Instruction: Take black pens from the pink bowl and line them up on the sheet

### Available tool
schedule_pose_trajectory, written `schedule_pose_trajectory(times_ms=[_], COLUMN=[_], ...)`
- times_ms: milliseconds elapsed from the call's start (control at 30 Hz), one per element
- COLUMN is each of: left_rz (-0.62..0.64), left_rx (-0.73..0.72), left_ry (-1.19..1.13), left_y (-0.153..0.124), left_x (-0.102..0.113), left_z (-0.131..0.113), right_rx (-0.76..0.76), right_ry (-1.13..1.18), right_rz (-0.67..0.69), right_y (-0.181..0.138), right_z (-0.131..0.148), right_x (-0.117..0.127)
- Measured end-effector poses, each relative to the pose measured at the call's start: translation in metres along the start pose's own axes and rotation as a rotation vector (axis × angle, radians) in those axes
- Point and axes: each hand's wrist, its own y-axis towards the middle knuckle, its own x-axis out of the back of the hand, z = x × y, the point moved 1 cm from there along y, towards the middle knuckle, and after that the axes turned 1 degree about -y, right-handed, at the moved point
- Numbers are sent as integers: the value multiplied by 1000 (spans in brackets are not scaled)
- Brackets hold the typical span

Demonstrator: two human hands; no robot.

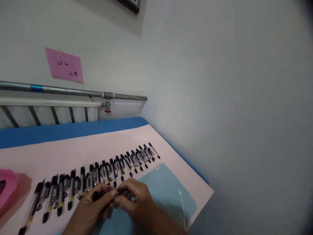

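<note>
My left hand is closed around a pen, whose black end pokes out between the fingers; the rest of it is covered. Fingertip to fingertip with it, my right hand is pinched shut. A tiny pale bit shows where the fingertips meet, too small to name. Just beyond both hands runs a long row of pens with see-through barrels and black ends, shorter black-and-clear pieces lying among them. Under the hands lies a light blue mat.
Pink paper covers the blue tabletop. A pink dish holding something dark stands at the left edge. Behind the table are a metal pipe, a radiator and a pink note. A white wall borders the right side.
</note>
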Motion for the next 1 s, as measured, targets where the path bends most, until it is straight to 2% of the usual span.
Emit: schedule_pose_trajectory(times_ms=[167, 267, 367, 500, 600, 700, 833, 933, 1000], left_rz=[49, 71, 46, -6, -56, -74, -122, -153, -148], left_rx=[21, 40, 30, 90, 148, 172, 222, 256, 266], left_ry=[74, 102, 85, -62, -205, -275, -349, -424, -460], left_y=[-1, -4, -7, -3, 1, 4, 6, 5, 3], left_x=[2, 1, 3, 6, 9, 11, 13, 10, 6], left_z=[0, -4, -10, -15, -13, -10, -11, -15, -18], right_rx=[33, 49, -77, -274, -335, -357, -341, -298, -257], right_ry=[-98, -189, -224, -545, -638, -679, -682, -647, -614], right_rz=[-21, -37, -94, -373, -401, -364, -349, -371, -381], right_y=[-6, -3, 17, 55, 72, 75, 73, 69, 61], right_z=[7, 5, -14, -57, -85, -103, -111, -103, -88], right_x=[-4, 6, 42, 114, 145, 150, 148, 147, 137])
